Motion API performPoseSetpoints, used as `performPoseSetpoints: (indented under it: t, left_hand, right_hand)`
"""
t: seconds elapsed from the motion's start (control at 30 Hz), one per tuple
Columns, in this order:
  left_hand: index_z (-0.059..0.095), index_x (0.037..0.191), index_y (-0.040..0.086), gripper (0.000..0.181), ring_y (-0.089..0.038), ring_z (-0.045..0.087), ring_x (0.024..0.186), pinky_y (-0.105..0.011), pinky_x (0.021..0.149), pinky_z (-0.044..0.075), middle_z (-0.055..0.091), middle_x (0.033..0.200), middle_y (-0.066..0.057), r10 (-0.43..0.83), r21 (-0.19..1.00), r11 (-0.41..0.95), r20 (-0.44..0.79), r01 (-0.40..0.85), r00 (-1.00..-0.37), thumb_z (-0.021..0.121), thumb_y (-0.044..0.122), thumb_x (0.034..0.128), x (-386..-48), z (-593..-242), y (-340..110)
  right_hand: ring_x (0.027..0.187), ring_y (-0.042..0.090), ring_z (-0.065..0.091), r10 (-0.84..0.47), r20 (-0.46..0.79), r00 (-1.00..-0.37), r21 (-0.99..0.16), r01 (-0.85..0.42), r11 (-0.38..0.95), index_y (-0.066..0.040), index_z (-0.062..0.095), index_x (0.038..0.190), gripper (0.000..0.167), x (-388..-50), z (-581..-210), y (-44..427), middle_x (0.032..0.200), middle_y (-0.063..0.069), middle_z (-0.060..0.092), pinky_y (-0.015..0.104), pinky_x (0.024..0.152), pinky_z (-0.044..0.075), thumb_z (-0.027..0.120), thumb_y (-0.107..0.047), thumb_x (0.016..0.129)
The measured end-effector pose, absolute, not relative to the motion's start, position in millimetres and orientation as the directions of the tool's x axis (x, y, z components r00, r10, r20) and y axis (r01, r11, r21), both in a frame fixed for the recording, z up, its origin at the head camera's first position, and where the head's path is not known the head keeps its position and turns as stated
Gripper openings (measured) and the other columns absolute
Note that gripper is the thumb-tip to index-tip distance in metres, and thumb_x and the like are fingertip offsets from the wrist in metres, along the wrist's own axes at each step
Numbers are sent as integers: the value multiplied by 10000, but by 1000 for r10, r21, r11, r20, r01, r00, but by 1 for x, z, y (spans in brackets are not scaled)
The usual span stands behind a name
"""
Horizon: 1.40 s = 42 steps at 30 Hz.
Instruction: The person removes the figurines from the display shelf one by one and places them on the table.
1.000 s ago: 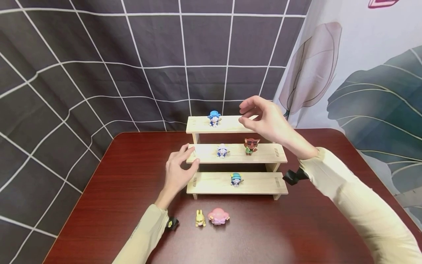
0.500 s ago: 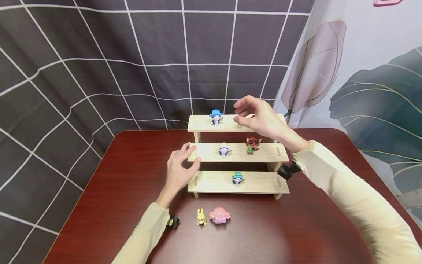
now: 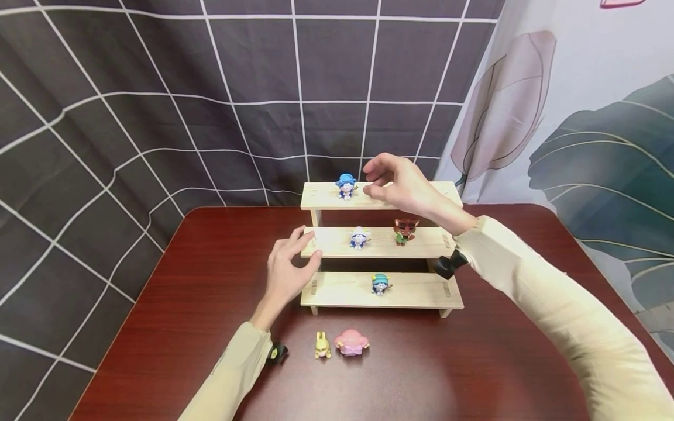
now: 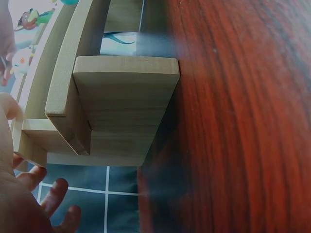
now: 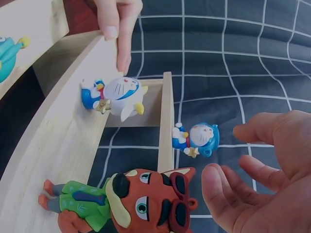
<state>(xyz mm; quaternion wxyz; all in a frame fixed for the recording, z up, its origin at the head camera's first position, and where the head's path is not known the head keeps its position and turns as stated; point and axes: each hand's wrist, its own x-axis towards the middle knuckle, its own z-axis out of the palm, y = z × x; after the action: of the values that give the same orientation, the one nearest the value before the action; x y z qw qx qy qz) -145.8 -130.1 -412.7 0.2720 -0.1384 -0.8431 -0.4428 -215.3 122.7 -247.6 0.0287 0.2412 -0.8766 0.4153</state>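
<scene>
My left hand (image 3: 286, 269) holds the left end of the middle tier of a three-tier wooden display shelf (image 3: 337, 298), thumb at the front edge and fingers behind. My right hand (image 3: 402, 184) hovers over the top tier, fingers bent and apart with nothing between them. Just left of its fingertips stands a figurine in a blue hat (image 3: 346, 186), a small gap away in the right wrist view. On the middle tier stand a white-hatted figurine (image 3: 359, 238) and a brown fox figurine (image 3: 405, 231) with sunglasses. The bottom tier bears a teal-hatted figurine (image 3: 380, 284).
In front of the shelf, a yellow rabbit figurine (image 3: 322, 346) and a pink figurine (image 3: 351, 342) lie on the dark red wooden table (image 3: 210, 280). A dark gridded curtain (image 3: 253, 70) hangs behind, and a pale leaf-patterned curtain (image 3: 579, 117) is at the right.
My right hand has moved left along the top tier, closer to the blue-hatted figurine. My left hand stays at the shelf's end. The head view has shifted slightly.
</scene>
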Motion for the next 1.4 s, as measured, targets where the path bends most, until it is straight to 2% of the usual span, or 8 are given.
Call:
performPoseSetpoints:
  t: [0.3, 0.77, 0.97, 1.4]
  left_hand:
    - [746, 1215, 139, 402, -287, 577, 1053, -473, 837, 429, 628, 1342, -54, -11, 669, 573, 584, 473, -812, 764, 237, 826, -145, -413, -130]
    - [742, 1224, 146, 403, -268, 574, 1056, -462, 829, 435, 627, 1345, -45, -7, 667, 574, 584, 475, -812, 758, 236, 831, -146, -413, -131]
    - [743, 1222, 145, 405, -269, 575, 1062, -464, 832, 433, 625, 1348, -45, -9, 669, 574, 582, 472, -813, 760, 237, 828, -146, -413, -131]
    - [744, 1220, 147, 404, -275, 575, 1065, -477, 844, 425, 623, 1350, -44, -6, 663, 570, 594, 485, -805, 762, 238, 827, -147, -416, -131]
  right_hand:
    - [935, 274, 665, -358, 176, -917, -736, -364, 570, 15, 620, 1163, 334, -222, -248, 117, 1073, 169, 652, 257, 637, 534, 734, -48, 855]
    - [951, 261, 671, -385, 155, -910, -700, -376, 607, -13, 622, 1171, 358, -231, -249, 108, 1075, 160, 665, 351, 814, 501, 749, -73, 842]
    - [959, 261, 676, -406, 150, -902, -690, -389, 610, 5, 612, 1192, 369, -233, -250, 105, 1076, 165, 662, 341, 796, 500, 726, -74, 851]
    - [938, 242, 681, -411, 149, -900, -689, -392, 610, -31, 628, 1157, 346, -236, -251, 97, 1045, 145, 678, 276, 704, 490, 748, -70, 835]
